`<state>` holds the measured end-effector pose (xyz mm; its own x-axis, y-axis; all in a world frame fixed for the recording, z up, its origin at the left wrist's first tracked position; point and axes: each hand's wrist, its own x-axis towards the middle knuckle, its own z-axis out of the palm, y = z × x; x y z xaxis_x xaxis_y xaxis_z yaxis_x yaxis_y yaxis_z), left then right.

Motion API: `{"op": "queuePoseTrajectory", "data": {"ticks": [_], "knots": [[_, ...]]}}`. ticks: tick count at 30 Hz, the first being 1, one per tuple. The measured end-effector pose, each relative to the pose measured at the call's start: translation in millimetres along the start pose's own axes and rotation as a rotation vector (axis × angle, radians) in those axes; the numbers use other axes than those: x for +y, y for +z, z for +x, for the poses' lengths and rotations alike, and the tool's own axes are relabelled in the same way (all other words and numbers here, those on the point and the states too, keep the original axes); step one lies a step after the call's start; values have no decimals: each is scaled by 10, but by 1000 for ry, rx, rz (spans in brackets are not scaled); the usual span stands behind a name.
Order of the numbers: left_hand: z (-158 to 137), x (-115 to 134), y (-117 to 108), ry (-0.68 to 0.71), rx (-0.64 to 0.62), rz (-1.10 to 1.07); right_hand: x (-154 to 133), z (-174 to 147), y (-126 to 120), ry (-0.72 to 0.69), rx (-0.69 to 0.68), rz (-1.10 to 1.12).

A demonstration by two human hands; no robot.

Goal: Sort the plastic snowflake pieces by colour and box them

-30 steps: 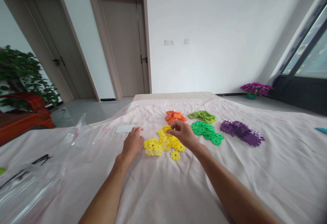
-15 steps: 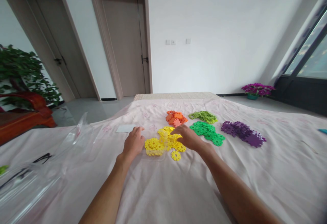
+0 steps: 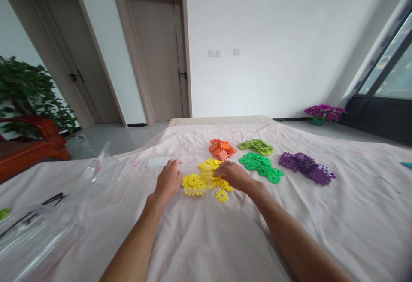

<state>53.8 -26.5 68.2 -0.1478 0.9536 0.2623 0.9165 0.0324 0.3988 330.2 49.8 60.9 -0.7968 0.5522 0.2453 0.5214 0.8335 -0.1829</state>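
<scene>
Yellow discs [image 3: 193, 182] sit in a clear box [image 3: 197, 199] on a pale pink-patterned cloth [image 3: 225, 243]. Sides below are the person's own, everything referenced to the box. Yellow heap [image 3: 215, 184] is just right of it and a bit beyond, pieces overlapping. One loose disc [image 3: 222, 195] lies flat to its right, near side of the heap. Hands are apart from each other, box between them. Left hand [image 3: 169, 178] is at the box's left, palm down, fingers pointing away from the body, thumb toward the box; can't tell if it touches the wall. Right hand [image 3: 234, 175] is right of the box, fingers curled down over the heap; fingertips are partly hidden, so can't tell if they pinch a disc. Orange pile [image 3: 222, 149] is beyond the box, slightly right. Lime pile [image 3: 257, 146] is farther right of the box, also beyond. Green pile [image 3: 262, 167] is right of the box, past the right hand. Purple pile [image 3: 306, 169] is well right of the box. White card [image 3: 157, 162] is left of the box and beyond, near the left fingertips. Clear bag [image 3: 93, 177] is crumpled well left of the box.
</scene>
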Motion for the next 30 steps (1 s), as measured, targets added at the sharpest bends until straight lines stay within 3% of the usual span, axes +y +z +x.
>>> {"op": "queuePoseTrajectory", "data": {"ticks": [14, 21, 26, 30], "knots": [[-4, 7, -7, -9, -1, 9, -128, 28, 93, 249, 200, -108], [-6, 14, -15, -11, -7, 5, -112, 49, 59, 356, 437, -23], [-6, 5, -6, -14, -5, 0, -329, 108, -23, 195, 702, 80], [-5, -2, 5, -6, -6, -5, -564, 153, -12, 59, 674, 111]]}}
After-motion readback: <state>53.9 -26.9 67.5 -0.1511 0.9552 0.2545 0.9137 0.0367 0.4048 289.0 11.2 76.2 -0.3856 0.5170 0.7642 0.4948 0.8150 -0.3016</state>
